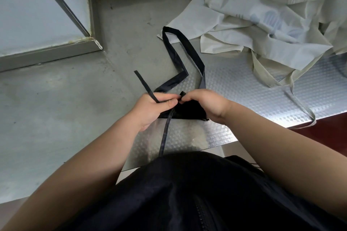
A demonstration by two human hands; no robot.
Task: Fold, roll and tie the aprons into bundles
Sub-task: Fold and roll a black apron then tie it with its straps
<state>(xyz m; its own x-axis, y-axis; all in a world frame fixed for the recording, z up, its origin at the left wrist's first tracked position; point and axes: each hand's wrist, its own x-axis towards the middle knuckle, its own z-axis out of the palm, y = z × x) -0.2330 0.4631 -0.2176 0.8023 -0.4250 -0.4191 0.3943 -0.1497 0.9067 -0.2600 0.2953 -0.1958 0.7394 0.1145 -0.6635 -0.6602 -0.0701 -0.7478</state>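
- The black apron bundle [189,111] lay on the patterned steel worktop [262,90] just below frame centre, half covered by both hands
- The left hand [154,108] sat at the bundle's 9 o'clock end with its fingers curled, pinching a thin black tie [144,84] between thumb and forefinger; the tie's free end stuck out toward 11 o'clock
- The right hand [204,103] rested on the bundle's 3 o'clock side with its fingers curled, nipping a short black tie end [182,93] at the bundle's top edge
- The fingertips of the two hands nearly met over the bundle
- A second black tie [165,135] ran from under the left hand toward 6 o'clock, reaching the person's dark zipped jacket [187,193]
- The wider black neck loop [180,56] stretched from the bundle toward 12 o'clock, lying flat with a kink, and its far end touched the edge of the pale pile
- A heap of cream aprons [262,24] lay crumpled at 1 to 2 o'clock of the frame, well apart from the hands
- One cream strap [304,110] trailed from the heap toward 4 o'clock and hung over the worktop's front edge
- A duller grey surface [56,108] spread out at 9 o'clock, beside the patterned sheet
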